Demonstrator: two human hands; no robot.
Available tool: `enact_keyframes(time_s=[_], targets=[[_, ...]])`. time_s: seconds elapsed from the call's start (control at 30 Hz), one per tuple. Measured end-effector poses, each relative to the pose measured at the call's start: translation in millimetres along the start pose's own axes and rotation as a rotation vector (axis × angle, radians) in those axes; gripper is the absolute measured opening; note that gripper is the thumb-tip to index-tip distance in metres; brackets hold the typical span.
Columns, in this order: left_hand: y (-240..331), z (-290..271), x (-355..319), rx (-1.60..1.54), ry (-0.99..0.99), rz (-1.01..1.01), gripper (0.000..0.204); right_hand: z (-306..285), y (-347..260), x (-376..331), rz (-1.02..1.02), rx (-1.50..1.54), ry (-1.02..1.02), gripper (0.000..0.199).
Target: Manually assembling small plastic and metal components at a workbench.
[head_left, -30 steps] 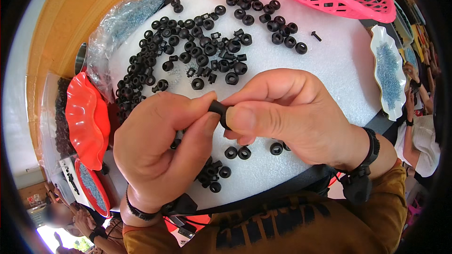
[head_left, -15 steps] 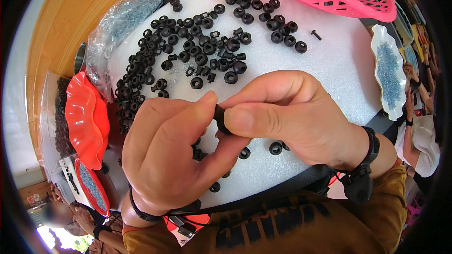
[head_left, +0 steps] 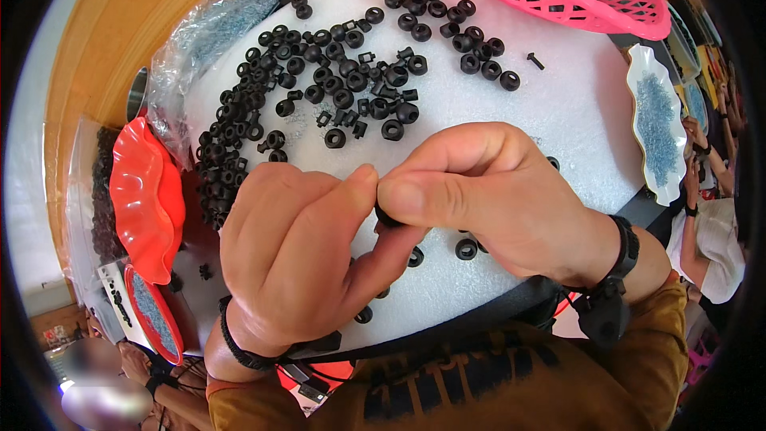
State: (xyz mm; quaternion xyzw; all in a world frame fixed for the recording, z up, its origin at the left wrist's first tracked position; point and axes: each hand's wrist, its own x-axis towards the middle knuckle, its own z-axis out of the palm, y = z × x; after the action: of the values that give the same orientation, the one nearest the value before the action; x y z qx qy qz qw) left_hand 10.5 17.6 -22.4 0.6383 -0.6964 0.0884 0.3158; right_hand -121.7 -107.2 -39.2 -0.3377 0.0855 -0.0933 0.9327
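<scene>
Over the white foam-covered table (head_left: 582,136), my two hands meet at one small black plastic part (head_left: 388,219), mostly covered by fingertips. My left hand (head_left: 291,251) is closed, its thumb and fingers pinching the part from the left. From the other side my right hand (head_left: 487,207) presses it between thumb and curled forefinger. Beyond the hands lies a large heap of black ball-shaped parts (head_left: 343,99) with holes, mixed with smaller black pieces. Another loose group of black balls (head_left: 463,43) is farther right. A few more black rings (head_left: 466,249) show below my right hand.
A pink lattice basket (head_left: 558,20) stands at the far right, near a small black pin (head_left: 535,61). A white wavy-edged dish (head_left: 679,132) holds tiny bluish pieces. Red wavy dishes (head_left: 144,199) and a clear plastic bag (head_left: 211,36) line the left. Other people sit at both sides.
My left hand has shifted slightly right, up against my right fingertips. Less of the black part shows between them. Both hands keep their pinch.
</scene>
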Motion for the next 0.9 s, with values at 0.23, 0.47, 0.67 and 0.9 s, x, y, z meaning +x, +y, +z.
enact_keyframes(time_s=[0.23, 0.47, 0.67, 0.9], targets=[[6, 4, 0, 0.032, 0.031, -0.083, 0.036, -4, 2, 1, 0.048, -0.034, 0.021, 0.015], [3, 0, -2, -0.012, 0.047, -0.027, 0.035, 0, -5, 0, 0.064, -0.006, -0.039, 0.017], [3, -5, -2, 0.039, 0.077, -0.038, 0.041, 1, -13, -3, 0.157, -0.155, -0.12, 0.027], [-4, 1, 1, 0.055, 0.129, 0.042, 0.037, 0, -8, -3, 0.226, -0.09, -0.195, 0.031]])
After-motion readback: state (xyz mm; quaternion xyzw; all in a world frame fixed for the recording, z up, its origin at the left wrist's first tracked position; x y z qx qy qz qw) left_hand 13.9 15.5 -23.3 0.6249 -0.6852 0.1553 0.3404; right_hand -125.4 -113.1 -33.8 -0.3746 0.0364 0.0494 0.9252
